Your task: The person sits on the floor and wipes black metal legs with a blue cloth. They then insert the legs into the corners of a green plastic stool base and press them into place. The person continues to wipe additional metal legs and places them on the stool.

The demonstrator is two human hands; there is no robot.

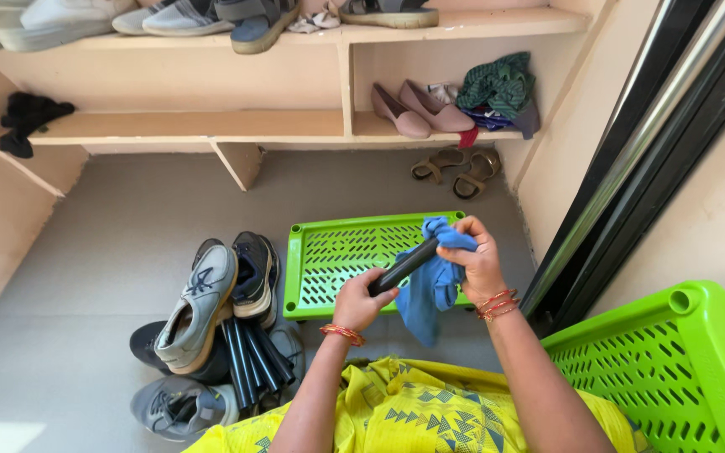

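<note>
Head view: your left hand [361,299] grips the lower end of the short black tube [403,266], fingers curled tight; your right hand [477,258] pinches the crumpled blue cloth [431,285] round its top, above the green slotted plastic shelf panel [354,260]. More black tubes [249,361] lie by the shoes, probably unwiped.

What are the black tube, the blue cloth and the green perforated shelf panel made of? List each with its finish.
Black tube: smooth and matte, probably plastic or coated metal; unclear which.
Blue cloth: soft fabric, folding and draping from the right hand.
Green shelf panel: likely moulded plastic, glossy, with evenly slotted holes.
</note>
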